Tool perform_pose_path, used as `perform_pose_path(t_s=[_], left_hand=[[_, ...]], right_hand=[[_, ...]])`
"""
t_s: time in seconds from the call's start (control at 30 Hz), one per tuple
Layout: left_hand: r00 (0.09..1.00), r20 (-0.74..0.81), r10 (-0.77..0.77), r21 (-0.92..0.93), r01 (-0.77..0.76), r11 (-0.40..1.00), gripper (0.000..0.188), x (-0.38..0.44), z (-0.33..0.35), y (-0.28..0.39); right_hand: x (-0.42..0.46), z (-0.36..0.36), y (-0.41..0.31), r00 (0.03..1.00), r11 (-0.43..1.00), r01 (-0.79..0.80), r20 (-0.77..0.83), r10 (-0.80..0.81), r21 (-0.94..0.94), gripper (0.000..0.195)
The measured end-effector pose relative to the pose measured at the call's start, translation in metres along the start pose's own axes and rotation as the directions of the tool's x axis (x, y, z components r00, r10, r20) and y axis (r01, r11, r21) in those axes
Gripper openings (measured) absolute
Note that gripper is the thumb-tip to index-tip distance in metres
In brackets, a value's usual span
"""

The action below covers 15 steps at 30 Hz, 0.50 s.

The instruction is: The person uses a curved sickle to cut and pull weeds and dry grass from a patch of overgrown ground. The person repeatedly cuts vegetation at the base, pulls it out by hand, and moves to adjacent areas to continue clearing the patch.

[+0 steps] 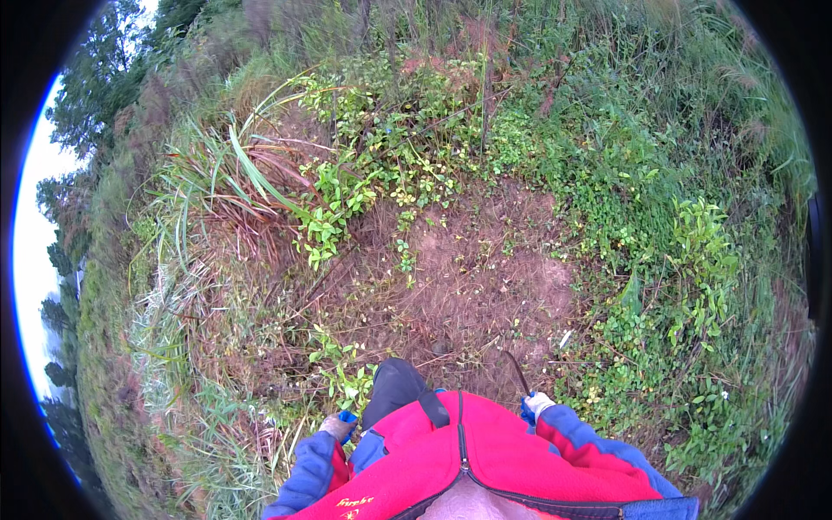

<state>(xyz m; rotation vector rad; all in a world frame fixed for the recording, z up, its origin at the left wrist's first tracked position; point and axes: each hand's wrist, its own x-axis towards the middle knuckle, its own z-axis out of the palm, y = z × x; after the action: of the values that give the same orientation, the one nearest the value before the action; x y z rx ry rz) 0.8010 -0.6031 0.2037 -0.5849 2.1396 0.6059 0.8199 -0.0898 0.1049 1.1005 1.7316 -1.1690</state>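
Note:
Low at the right of my body, my right hand [538,403] wears a white and blue work glove and grips a tool with a thin, dark, curved blade [517,370], apparently a sickle. Its handle is hidden in the fist, and the blade points forward over bare soil [487,273]. My left hand [339,426], in a similar glove, hangs beside my dark trouser leg [393,387]. Its fingers look curled, but whether anything is inside them is hidden. A leafy green plant [351,383] grows just ahead of that hand.
A clump of long-bladed grass [253,188] with reddish dry leaves stands ahead to the left. Low leafy plants [604,221] cover the right side. Taller weeds [442,39] rise at the back. A small white object [565,338] lies on the ground, and trees [104,71] line the far left.

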Motion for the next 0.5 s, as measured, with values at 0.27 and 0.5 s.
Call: perform_pose_path(t_s=[0.27, 0.5], left_hand=[[0.997, 0.064, -0.047, -0.154, 0.057, 0.986, 0.044, 0.005, -0.037, 0.02], [0.996, 0.082, -0.035, 0.081, 0.029, 0.996, 0.045, 0.065, -0.086, 0.036]], right_hand=[[0.0, 0.007, -0.037, 0.997, 0.993, -0.081, 0.005, 0.081, -0.085, 0.02], [0.026, 0.028, -0.08, 0.993, 0.991, -0.116, -0.015, 0.117, 0.068, 0.023]])
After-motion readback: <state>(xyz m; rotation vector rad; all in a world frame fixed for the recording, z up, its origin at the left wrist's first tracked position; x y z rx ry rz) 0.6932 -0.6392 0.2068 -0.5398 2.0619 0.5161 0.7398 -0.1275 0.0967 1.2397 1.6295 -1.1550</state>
